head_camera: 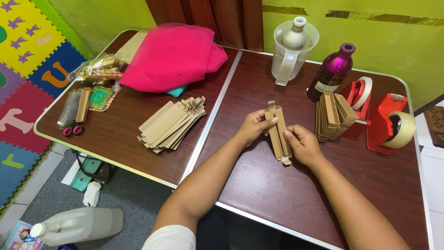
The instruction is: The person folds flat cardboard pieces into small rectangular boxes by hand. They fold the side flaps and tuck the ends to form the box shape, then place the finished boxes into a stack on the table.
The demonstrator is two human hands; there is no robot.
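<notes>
A long, narrow brown cardboard box [278, 133] lies half folded between my hands over the dark wooden table [286, 194]. My left hand [253, 126] grips its upper left side, thumb on top. My right hand [301, 144] holds its lower right side. To the left lies a fanned pile of flat brown cardboard blanks [172, 124]. To the right, a row of folded brown boxes [334, 114] stands on edge against a red tape dispenser [360, 103].
A second red tape dispenser [391, 126] sits at the right edge. A purple bottle [333, 71] and a clear jug holding a silver bottle [290, 48] stand at the back. Pink fabric [173, 58], foil packets [98, 67] and pink-handled scissors [73, 129] lie at left.
</notes>
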